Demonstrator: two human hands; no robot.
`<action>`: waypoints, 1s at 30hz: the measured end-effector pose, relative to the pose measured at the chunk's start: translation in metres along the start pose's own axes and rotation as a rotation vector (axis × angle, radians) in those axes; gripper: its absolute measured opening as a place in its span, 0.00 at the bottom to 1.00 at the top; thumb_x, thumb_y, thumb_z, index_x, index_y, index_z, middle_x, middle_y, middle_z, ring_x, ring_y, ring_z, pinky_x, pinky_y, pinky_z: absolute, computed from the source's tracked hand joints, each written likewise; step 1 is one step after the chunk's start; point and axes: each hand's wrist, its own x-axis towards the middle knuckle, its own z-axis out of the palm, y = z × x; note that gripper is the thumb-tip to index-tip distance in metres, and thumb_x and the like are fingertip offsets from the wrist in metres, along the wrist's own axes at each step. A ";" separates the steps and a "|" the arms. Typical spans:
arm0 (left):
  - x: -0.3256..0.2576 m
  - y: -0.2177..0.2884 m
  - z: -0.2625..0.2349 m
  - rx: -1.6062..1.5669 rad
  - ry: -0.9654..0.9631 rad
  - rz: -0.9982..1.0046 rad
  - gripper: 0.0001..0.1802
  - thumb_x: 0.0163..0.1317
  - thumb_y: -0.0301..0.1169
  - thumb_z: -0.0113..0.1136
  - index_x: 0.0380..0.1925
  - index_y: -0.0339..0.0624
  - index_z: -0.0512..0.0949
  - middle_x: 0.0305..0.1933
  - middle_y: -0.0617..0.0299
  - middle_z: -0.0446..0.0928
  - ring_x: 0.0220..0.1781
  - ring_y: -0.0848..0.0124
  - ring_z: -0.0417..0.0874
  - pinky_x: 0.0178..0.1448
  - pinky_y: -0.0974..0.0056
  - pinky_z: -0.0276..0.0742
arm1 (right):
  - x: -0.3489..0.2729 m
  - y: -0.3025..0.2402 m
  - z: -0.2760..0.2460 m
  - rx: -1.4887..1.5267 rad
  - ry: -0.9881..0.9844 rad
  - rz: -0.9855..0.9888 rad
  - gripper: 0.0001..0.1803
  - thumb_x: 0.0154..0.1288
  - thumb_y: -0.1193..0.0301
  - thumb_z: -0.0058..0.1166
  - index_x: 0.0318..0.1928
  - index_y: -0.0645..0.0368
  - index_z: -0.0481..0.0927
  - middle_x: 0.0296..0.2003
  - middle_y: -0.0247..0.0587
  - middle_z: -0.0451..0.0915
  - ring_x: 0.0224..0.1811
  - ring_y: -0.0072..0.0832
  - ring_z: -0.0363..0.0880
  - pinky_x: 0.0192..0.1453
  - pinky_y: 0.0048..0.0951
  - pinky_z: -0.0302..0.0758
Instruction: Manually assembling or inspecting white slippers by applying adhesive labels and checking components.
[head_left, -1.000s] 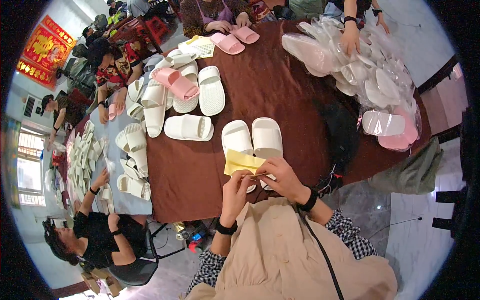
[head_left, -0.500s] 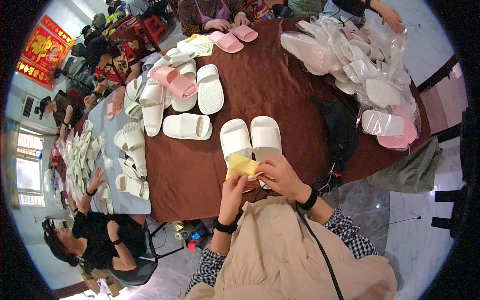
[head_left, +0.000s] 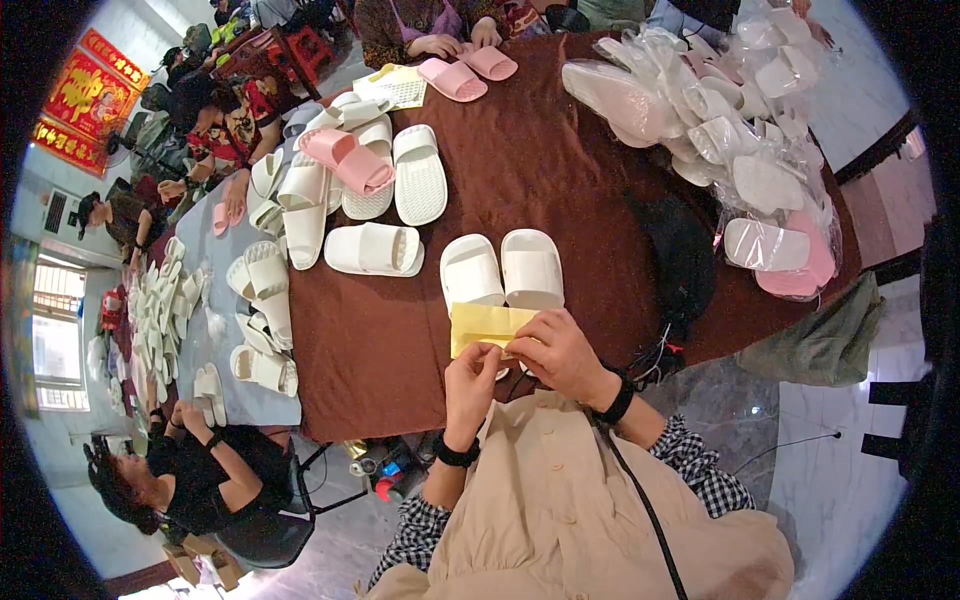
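My left hand [head_left: 469, 390] and my right hand [head_left: 563, 358] are both closed on the lower edge of a small yellow sheet of paper [head_left: 480, 322], fingertips almost touching. The sheet is spread above the near ends of two white slide slippers [head_left: 533, 268], hiding part of them. These slippers lie side by side on the brown-covered table [head_left: 390, 340], toes pointing away from me. What my fingertips do at the paper's edge is too small to make out.
White slippers [head_left: 375, 250] and a pink slipper [head_left: 345, 160] lie to the left. Bagged slippers [head_left: 765, 185] are heaped at the far right, beside a black bag [head_left: 672, 265]. Across the table, a person's hands [head_left: 437, 46] touch pink slippers [head_left: 452, 80]. Another person [head_left: 215, 480] sits at left.
The yellow sheet has tilted and now shows more of its face. At left, the seated person's hands have come together. More bagged slippers now show at the top of the right heap.
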 end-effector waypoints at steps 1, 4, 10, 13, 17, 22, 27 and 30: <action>-0.001 0.000 0.000 0.007 0.004 0.005 0.09 0.68 0.28 0.53 0.36 0.30 0.76 0.35 0.57 0.82 0.39 0.69 0.85 0.43 0.68 0.79 | -0.001 0.000 0.000 -0.012 -0.002 0.006 0.10 0.52 0.72 0.58 0.37 0.53 0.79 0.36 0.34 0.77 0.44 0.35 0.74 0.57 0.41 0.68; -0.003 0.000 0.001 -0.007 0.011 0.010 0.09 0.68 0.28 0.53 0.36 0.30 0.76 0.34 0.58 0.81 0.38 0.70 0.85 0.43 0.69 0.79 | -0.001 -0.001 0.000 -0.069 -0.019 -0.028 0.09 0.52 0.72 0.57 0.36 0.53 0.78 0.35 0.33 0.76 0.44 0.35 0.74 0.56 0.41 0.69; -0.004 0.001 0.000 -0.197 -0.011 -0.034 0.10 0.68 0.29 0.52 0.35 0.31 0.76 0.34 0.60 0.80 0.36 0.73 0.83 0.43 0.69 0.78 | -0.003 -0.002 0.002 -0.119 0.018 -0.132 0.09 0.51 0.70 0.55 0.36 0.53 0.77 0.34 0.32 0.76 0.43 0.33 0.75 0.54 0.40 0.71; -0.003 -0.001 0.001 -0.207 0.021 -0.022 0.10 0.68 0.29 0.52 0.35 0.31 0.76 0.34 0.60 0.80 0.35 0.73 0.82 0.43 0.69 0.78 | -0.003 -0.003 0.002 -0.033 0.030 -0.064 0.09 0.52 0.71 0.56 0.36 0.54 0.77 0.34 0.34 0.77 0.42 0.35 0.75 0.53 0.40 0.71; 0.000 -0.011 -0.002 -0.183 0.033 0.006 0.10 0.68 0.29 0.52 0.35 0.31 0.76 0.34 0.60 0.80 0.35 0.74 0.82 0.43 0.69 0.78 | -0.002 -0.005 0.001 0.069 0.042 0.042 0.09 0.53 0.73 0.58 0.37 0.56 0.77 0.34 0.37 0.78 0.41 0.37 0.75 0.51 0.40 0.71; 0.000 -0.011 -0.002 -0.157 0.043 0.012 0.10 0.68 0.29 0.53 0.36 0.31 0.76 0.33 0.63 0.80 0.36 0.76 0.82 0.42 0.72 0.78 | 0.000 -0.005 0.003 0.089 0.054 0.067 0.10 0.50 0.76 0.61 0.36 0.56 0.77 0.33 0.38 0.77 0.40 0.38 0.75 0.47 0.38 0.71; 0.000 -0.016 -0.001 -0.097 0.055 0.042 0.10 0.68 0.29 0.53 0.36 0.31 0.77 0.33 0.62 0.80 0.35 0.75 0.83 0.39 0.72 0.78 | 0.001 -0.003 0.006 0.026 0.025 0.019 0.10 0.51 0.76 0.60 0.36 0.57 0.77 0.33 0.38 0.76 0.39 0.38 0.75 0.47 0.38 0.71; -0.001 -0.016 -0.001 -0.061 0.067 0.063 0.10 0.68 0.29 0.53 0.36 0.30 0.77 0.33 0.62 0.80 0.35 0.75 0.83 0.38 0.72 0.78 | 0.002 -0.004 0.007 -0.003 0.012 0.010 0.10 0.51 0.76 0.60 0.36 0.57 0.76 0.34 0.39 0.76 0.40 0.38 0.74 0.47 0.38 0.71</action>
